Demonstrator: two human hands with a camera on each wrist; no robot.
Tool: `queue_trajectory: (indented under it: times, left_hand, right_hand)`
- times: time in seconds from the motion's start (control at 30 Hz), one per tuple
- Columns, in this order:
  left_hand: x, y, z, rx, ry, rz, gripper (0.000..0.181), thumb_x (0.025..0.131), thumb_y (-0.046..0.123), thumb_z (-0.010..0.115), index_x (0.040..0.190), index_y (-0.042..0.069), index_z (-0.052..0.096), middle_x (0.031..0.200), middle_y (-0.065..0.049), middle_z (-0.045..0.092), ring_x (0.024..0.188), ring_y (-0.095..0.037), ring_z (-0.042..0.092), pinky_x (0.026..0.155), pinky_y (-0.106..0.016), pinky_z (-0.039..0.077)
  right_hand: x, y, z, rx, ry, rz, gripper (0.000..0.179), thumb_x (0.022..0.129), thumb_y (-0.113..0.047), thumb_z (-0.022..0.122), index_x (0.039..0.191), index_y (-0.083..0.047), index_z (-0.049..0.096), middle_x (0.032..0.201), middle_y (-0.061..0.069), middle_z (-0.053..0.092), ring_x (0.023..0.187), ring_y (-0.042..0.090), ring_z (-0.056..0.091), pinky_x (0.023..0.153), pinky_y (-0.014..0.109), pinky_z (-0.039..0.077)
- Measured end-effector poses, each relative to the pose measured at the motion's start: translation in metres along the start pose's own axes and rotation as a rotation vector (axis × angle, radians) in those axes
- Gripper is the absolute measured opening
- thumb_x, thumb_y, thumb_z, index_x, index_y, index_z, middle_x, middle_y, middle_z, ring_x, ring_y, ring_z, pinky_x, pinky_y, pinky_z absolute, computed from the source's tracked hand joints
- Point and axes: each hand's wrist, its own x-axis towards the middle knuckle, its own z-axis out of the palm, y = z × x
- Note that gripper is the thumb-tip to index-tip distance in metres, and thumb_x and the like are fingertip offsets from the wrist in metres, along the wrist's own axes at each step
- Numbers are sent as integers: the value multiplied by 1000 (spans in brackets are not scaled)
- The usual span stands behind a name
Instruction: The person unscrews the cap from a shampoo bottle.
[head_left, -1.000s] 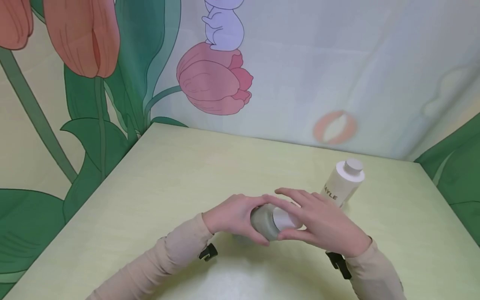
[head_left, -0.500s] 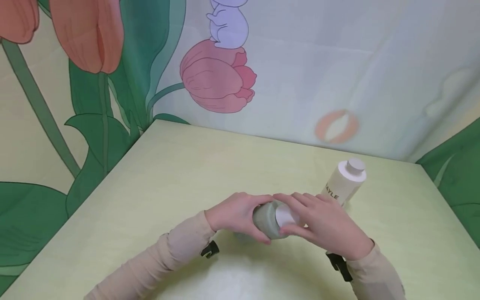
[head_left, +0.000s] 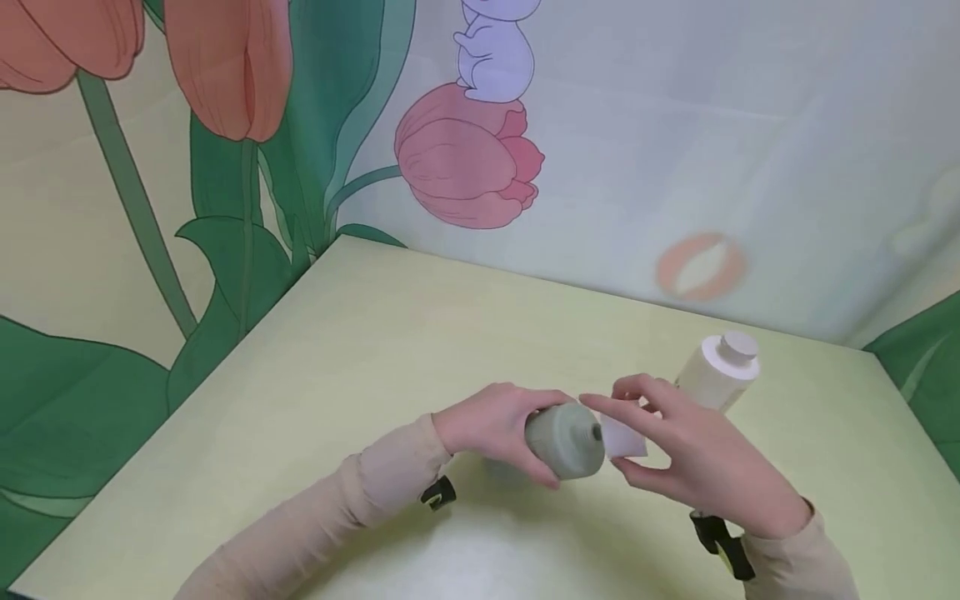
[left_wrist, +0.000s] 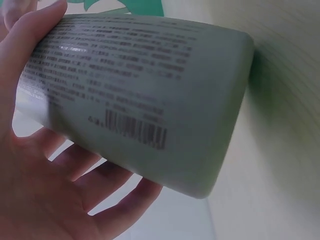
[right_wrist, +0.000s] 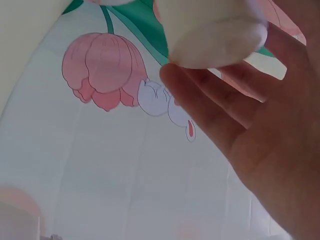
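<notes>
My left hand (head_left: 501, 425) grips a grey-green bottle (head_left: 566, 446), thumb and fingers wrapped round its body. The bottle is tilted, its neck with a small dark opening pointing right. In the left wrist view the bottle's side (left_wrist: 135, 85) shows printed text and a barcode, and its base is near the table. My right hand (head_left: 697, 450) pinches a white cap (head_left: 624, 437) between thumb and fingers, just right of the bare neck and apart from it. The right wrist view shows the cap (right_wrist: 215, 35) held at the fingertips.
A white bottle (head_left: 723, 371) with its cap on stands upright behind my right hand, partly hidden by it. The pale yellow-green table (head_left: 450, 325) reaches back to a curtain (head_left: 600, 125) printed with tulips.
The white cap has come off the grey-green bottle's neck and moved right with my right hand. My left hand keeps its grip on the bottle. The head view has shifted slightly.
</notes>
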Motion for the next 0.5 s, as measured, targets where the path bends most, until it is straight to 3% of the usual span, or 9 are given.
queue_trajectory:
  times: [0.17, 0.27, 0.37, 0.5]
  left_hand:
    - [6, 4, -2, -20, -41, -1, 67, 55, 48, 79, 114, 34, 51, 96, 18, 59, 85, 0, 55, 74, -18, 44]
    - [9, 2, -4, -54, -28, -29, 67, 55, 47, 80, 113, 33, 50, 98, 17, 59, 87, -1, 56, 76, -20, 44]
    - [9, -8, -10, -172, 91, -119, 68, 55, 46, 80, 113, 33, 48, 103, 15, 59, 92, -3, 57, 80, -26, 45]
    - [5, -26, -29, -368, 350, -259, 70, 57, 44, 80, 117, 33, 45, 112, 12, 56, 102, -9, 56, 85, -36, 46]
  right_hand:
    - [-3, 7, -7, 118, 161, 0, 47, 83, -35, 55, 126, -15, 52, 106, 2, 50, 89, 5, 48, 74, 8, 39]
    - [0, 12, -4, 172, 259, 54, 51, 79, -30, 59, 125, -9, 51, 106, 11, 47, 95, 9, 45, 80, 8, 35]
    - [8, 17, 3, 210, 357, 149, 55, 68, -14, 65, 121, -5, 53, 105, 18, 42, 97, 13, 41, 81, 10, 33]
    - [29, 26, 22, 304, 407, 268, 56, 62, -3, 73, 115, -8, 56, 108, 13, 44, 99, 13, 43, 85, 14, 35]
